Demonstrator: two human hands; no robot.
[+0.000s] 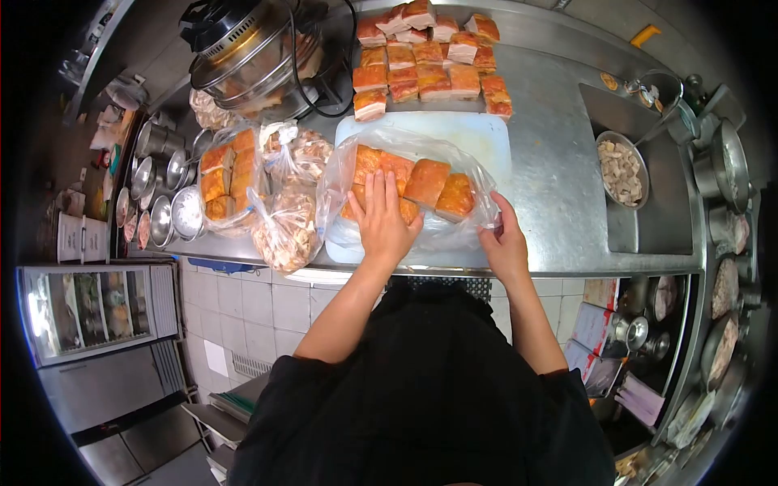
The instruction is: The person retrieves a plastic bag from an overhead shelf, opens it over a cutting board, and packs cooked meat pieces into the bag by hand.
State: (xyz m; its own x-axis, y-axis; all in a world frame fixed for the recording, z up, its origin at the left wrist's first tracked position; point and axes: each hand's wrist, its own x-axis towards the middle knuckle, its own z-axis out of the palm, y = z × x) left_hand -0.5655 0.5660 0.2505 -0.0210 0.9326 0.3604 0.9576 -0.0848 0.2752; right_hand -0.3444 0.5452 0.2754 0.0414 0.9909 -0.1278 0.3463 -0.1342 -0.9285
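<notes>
A clear plastic bag point(466, 236) lies on the white cutting board point(490, 146) with several blocks of roast pork belly point(427, 181) in it, orange-brown skin facing up. My left hand point(382, 219) rests flat on the blocks at the left of the bag, fingers stretched out. At the bag's right end, my right hand point(506, 240) pinches the loose plastic between thumb and fingers. Behind the board, more pork belly blocks point(433, 78) stand in a cluster on the steel counter, pale layered sides showing on some.
To the left sit a filled bag of pork blocks point(230, 174) and a knotted bag of pale brown pieces point(285, 231). A glass-bowled countertop oven point(251, 73) with a black cord stands behind them. At right, a sink point(660, 219) holds a bowl of pale chunks point(622, 172).
</notes>
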